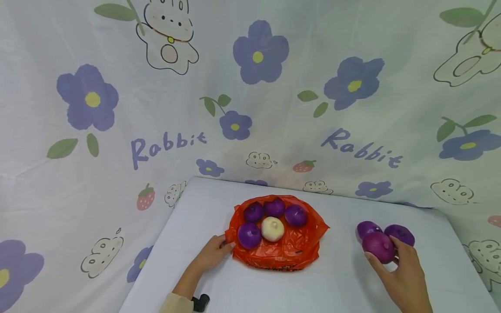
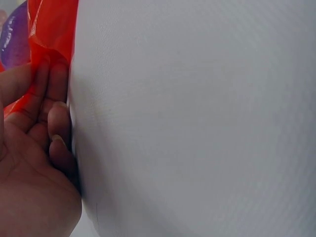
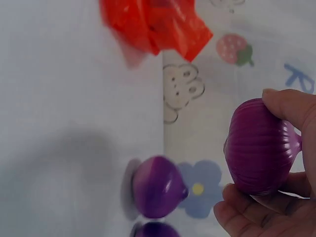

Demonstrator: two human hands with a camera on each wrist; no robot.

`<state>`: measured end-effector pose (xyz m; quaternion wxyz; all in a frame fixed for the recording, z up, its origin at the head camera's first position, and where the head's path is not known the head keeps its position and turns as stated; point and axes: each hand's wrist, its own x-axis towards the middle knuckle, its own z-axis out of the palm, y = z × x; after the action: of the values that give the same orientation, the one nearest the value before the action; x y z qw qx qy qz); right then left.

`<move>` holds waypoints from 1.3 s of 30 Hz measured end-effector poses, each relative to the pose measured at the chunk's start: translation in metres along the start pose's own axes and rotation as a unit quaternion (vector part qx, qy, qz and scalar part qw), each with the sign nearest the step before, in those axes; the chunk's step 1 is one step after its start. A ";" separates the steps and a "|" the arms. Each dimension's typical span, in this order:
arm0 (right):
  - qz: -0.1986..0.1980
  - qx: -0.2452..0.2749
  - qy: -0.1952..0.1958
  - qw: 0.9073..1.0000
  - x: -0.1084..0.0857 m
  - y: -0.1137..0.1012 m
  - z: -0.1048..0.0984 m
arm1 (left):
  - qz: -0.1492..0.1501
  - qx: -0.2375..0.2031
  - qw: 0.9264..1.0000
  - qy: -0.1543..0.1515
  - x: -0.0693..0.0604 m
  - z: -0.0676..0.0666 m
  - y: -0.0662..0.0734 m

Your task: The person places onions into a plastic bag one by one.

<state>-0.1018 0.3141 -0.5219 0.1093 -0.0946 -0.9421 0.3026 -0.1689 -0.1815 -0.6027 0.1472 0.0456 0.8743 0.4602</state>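
Note:
A red plastic bag (image 1: 274,252) lies spread on the white table, with several purple onions (image 1: 249,235) and one white onion (image 1: 272,229) on it. At the bag's left edge, my left hand (image 1: 213,254) pinches the plastic (image 2: 52,29) between thumb and fingers. My right hand (image 1: 407,274) grips a purple onion (image 1: 378,248) around its sides, and the right wrist view shows this onion (image 3: 259,148) raised off the table. Just beyond it are two more purple onions, one on the left (image 1: 367,229) and one on the right (image 1: 403,234).
The white table (image 1: 250,291) meets a hanging cloth (image 1: 274,108) printed with flowers and rabbits at the back and sides. A small black object (image 1: 201,303) is by the left sleeve (image 1: 176,303) at the front.

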 end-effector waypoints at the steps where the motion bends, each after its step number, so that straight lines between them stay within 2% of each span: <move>1: -0.005 0.002 -0.006 1.000 0.001 -0.005 0.001 | 0.000 -0.001 1.000 0.000 0.000 0.000 0.000; 5: -0.028 0.003 -0.027 0.999 0.003 -0.025 0.006 | 0.001 -0.005 1.000 -0.001 0.000 0.000 -0.001; 12: -0.094 -0.002 -0.058 0.994 0.006 -0.061 0.021 | 0.011 0.000 1.000 0.001 -0.001 -0.001 -0.001; 18: -0.150 0.018 -0.088 0.985 0.012 -0.083 0.045 | 0.029 0.010 0.999 0.013 -0.002 -0.001 -0.004; 23: -0.175 0.023 -0.104 0.979 0.011 -0.095 0.068 | 0.026 -0.001 1.000 0.011 -0.002 -0.001 -0.001; 29: -0.187 0.021 -0.127 0.974 0.012 -0.102 0.090 | 0.031 0.003 0.999 0.006 -0.001 -0.001 -0.002; 34: -0.175 0.010 -0.160 0.971 0.017 -0.102 0.105 | 0.024 -0.001 1.000 0.000 0.001 -0.001 -0.004; 39: -0.161 -0.009 -0.183 0.970 0.021 -0.098 0.119 | 0.030 0.001 1.000 -0.002 0.003 0.000 -0.004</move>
<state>-0.1645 0.1757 -0.5547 -0.0189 0.1141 -0.9517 0.2844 -0.1712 -0.1839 -0.6067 0.1349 0.0723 0.8727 0.4636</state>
